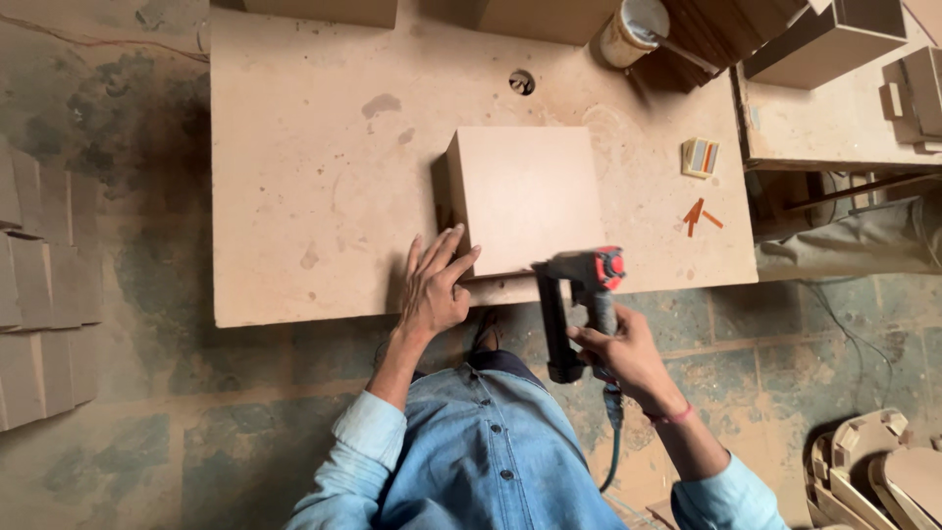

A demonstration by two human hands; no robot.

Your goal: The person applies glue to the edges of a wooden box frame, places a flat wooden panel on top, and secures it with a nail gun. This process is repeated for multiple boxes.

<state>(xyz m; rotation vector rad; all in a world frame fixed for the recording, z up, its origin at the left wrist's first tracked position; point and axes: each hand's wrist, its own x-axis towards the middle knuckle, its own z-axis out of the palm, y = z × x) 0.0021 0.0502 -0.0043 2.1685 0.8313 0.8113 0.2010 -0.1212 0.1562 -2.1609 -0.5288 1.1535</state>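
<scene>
A square box of brown fibreboard (525,196) stands on a large board worktop (314,177). My left hand (435,285) lies flat with fingers spread on the worktop, touching the box's near left corner. My right hand (618,353) grips the handle of a black nail gun with a red cap (579,294). The gun's nose is at the box's near edge. An air hose (615,442) hangs down from the gun's handle.
A white pot (633,29) and dark boards stand at the worktop's far edge. A small striped block (700,157) and orange pieces (699,216) lie at right. Cut boards (44,285) are stacked on the floor at left, curved cut-outs (883,471) at lower right.
</scene>
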